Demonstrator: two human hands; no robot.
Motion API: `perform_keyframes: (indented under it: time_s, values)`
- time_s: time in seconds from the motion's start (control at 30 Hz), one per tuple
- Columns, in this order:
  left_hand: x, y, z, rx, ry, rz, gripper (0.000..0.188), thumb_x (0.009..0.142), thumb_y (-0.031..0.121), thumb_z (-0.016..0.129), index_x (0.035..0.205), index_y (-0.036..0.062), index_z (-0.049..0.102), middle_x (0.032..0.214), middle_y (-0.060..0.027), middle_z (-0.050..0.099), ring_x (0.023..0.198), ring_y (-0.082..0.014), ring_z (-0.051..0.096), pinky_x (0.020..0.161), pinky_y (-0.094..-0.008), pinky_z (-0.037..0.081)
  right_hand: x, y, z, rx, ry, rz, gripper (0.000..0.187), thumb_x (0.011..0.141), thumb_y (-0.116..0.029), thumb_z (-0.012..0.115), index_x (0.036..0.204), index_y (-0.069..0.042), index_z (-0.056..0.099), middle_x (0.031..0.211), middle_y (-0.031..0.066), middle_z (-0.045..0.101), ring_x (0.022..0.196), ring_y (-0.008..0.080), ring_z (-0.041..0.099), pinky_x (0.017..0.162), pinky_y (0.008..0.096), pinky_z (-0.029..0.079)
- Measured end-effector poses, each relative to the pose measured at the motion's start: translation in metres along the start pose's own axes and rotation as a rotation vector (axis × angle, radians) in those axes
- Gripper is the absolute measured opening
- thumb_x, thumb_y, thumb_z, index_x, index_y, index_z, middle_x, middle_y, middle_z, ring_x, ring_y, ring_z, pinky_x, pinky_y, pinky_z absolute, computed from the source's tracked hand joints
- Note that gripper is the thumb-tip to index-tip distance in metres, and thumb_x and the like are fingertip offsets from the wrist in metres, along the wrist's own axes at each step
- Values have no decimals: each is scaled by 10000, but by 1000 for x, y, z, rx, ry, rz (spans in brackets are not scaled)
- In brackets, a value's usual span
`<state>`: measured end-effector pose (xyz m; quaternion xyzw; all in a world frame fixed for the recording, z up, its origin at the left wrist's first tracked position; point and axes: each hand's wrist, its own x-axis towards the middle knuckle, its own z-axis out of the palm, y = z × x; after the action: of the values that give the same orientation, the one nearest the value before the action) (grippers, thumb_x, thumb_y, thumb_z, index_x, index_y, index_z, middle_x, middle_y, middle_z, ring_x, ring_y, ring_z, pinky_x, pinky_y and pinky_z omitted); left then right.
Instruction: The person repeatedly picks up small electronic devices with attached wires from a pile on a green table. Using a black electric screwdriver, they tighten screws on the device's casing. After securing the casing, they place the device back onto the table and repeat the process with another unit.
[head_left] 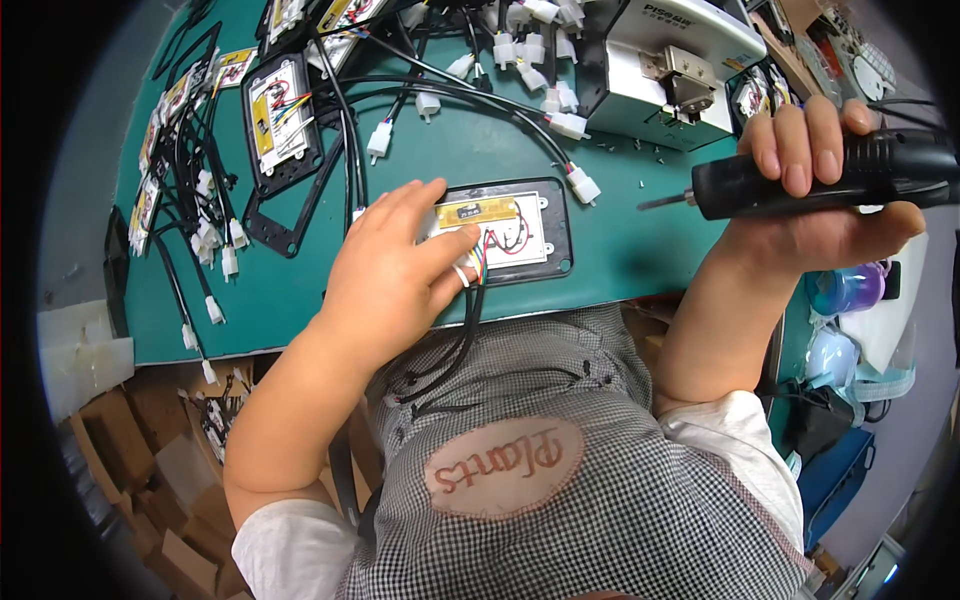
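My left hand [385, 262] rests over the left side of a black rectangular panel [562, 235] on the table. A white backing plate [532, 222] with a yellow-brown circuit board [490, 211] lies in that panel. Coloured wires [486, 262] leave the board beside my thumb and forefinger, which press at the plate's lower left; black cables run down from there over the table's near edge. Raised at the right, my right hand [800, 180] is closed around a black electric screwdriver [730, 186]. Its bit points left, apart from the panel.
A white metal machine [655, 85] stands at the back right, with small loose screws [640, 184] near it. Another wired black panel [283, 125] lies at the back left, beside bundled black cables [185, 200] with white connectors. Cardboard boxes [150, 480] sit below, left of the table.
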<state>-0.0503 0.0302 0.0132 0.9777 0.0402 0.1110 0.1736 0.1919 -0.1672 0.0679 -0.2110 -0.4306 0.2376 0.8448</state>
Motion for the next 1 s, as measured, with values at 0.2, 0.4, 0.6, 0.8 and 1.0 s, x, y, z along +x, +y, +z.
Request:
perform_keyframes:
  time_s: [0.2, 0.4, 0.6, 0.8, 1.0]
  values:
    - [10, 10, 13, -36, 71, 26, 379, 674, 200, 796, 1038, 139, 711, 1259, -190, 559, 1136, -397, 540, 957, -457, 445, 23, -20, -16, -336, 27, -244, 723, 770, -742, 531, 1084, -96, 620, 805, 67, 590, 666, 220, 572, 651, 372, 477]
    - [15, 12, 14, -45, 71, 35, 394, 656, 200, 798, 1037, 138, 713, 1262, -184, 562, 1147, -379, 540, 958, -450, 438, 25, -15, -32, -533, 176, -311, 679, 788, -722, 535, 1049, -101, 615, 750, 80, 590, 652, 243, 570, 643, 390, 475]
    - [13, 10, 15, -42, 66, 25, 407, 645, 191, 803, 1037, 135, 712, 1263, -182, 562, 1146, -380, 540, 951, -447, 441, 28, 1, -33, -575, 261, -315, 657, 802, -709, 525, 1016, -93, 603, 725, 72, 566, 621, 228, 539, 618, 380, 462]
    - [15, 9, 15, -49, 66, 46, 411, 652, 196, 801, 1047, 136, 706, 1267, -181, 561, 1150, -378, 539, 955, -449, 440, 31, -6, -26, -494, 149, -108, 646, 824, -678, 491, 1038, -79, 601, 727, 70, 553, 608, 219, 524, 617, 367, 446]
    - [10, 8, 18, -44, 93, 30, 383, 670, 241, 789, 1029, 140, 703, 1244, -187, 561, 1131, -379, 542, 962, -474, 438, 7, 29, 4, -352, -10, 8, 735, 805, -716, 485, 1089, -46, 588, 755, 69, 556, 605, 191, 549, 598, 358, 469]
